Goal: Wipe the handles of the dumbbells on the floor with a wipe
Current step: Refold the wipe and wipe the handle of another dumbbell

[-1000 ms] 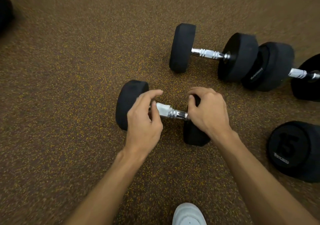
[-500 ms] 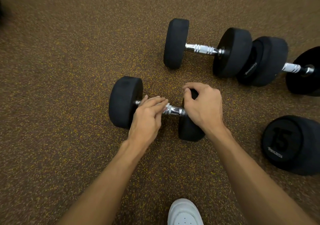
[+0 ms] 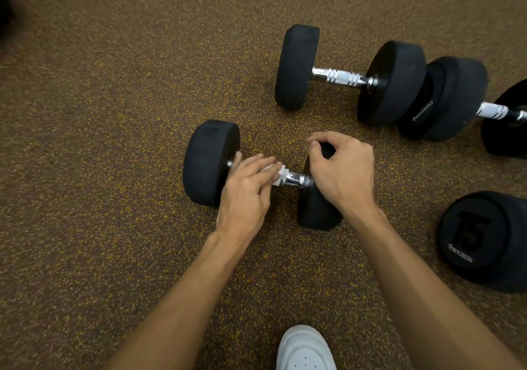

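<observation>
White wipe [image 3: 277, 174] pressed onto chrome handle [image 3: 295, 178] of black rubber dumbbell [image 3: 209, 164] beneath straight left hand [image 3: 245, 195] fingers [image 3: 256, 162]; right hand [image 3: 345, 172] fingers curl gripping its right head.

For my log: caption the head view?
Left hand presses wipe on handle of nearest dumbbell; right hand grips its end weight.
</observation>
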Available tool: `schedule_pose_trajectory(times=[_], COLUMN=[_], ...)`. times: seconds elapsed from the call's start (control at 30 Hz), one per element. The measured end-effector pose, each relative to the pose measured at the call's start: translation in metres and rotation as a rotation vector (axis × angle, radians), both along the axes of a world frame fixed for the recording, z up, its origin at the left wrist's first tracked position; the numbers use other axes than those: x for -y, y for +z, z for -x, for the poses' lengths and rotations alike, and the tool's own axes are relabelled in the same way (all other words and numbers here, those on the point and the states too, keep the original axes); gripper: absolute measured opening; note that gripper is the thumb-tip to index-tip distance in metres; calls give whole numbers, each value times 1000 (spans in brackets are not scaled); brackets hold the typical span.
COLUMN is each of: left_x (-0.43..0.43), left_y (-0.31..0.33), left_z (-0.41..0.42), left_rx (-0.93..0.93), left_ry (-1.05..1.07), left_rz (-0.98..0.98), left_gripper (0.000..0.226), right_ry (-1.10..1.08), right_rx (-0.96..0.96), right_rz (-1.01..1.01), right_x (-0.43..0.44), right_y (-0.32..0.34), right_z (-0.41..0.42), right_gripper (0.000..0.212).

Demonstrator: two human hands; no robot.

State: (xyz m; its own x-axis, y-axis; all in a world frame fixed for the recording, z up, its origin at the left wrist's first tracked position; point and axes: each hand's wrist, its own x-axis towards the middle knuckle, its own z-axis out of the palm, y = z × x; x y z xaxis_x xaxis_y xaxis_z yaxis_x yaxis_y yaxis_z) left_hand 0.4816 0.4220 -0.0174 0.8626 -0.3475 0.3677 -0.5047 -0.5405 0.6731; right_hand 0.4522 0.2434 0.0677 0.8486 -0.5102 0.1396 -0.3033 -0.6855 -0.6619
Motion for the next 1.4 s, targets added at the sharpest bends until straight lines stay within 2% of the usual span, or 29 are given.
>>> schedule_pose_trajectory(times=[0.1,0.27,0.43,0.6,0.8,0.93,1.07,1.13,1.27,1.4], left_x=[-4,15,2,19,7,13,17,17,11,22], left_y=[-2,2,4,9,17,26,49,54,50,48], left_z=[2,6,6,8,2,-9,-31,-36,-31,-23], left_rx=[15,13,33,-10,-54,-115,-264,-327,-284,-279], left_ry=[79,-34,95,-32,100,-11,-166,-152,-52,-163], left_rz=[10,-9,-13,-28,-85,-129,-352,-422,-394,-354], left_gripper=[25,30,26,25,22,21,26,28,26,25], right_ry=[-9,-17,-32,-53,-63,-63,-55,-53,-46,-48], right_rx=[11,22,2,36,35,33,43,47,58,49], right_rz=[-3,-8,-28,-28,-34,-32,-34,-46,-46,-37], right_x=[0,-1,1,-1,0,2,2,1,0,1], right_y=[-1,-2,-1,-3,-4,-4,-4,-5,-5,-5], right_z=[1,1,-1,-1,-2,-3,-4,-3,-2,-2], right_gripper=[23,21,21,22,23,22,22,24,28,24])
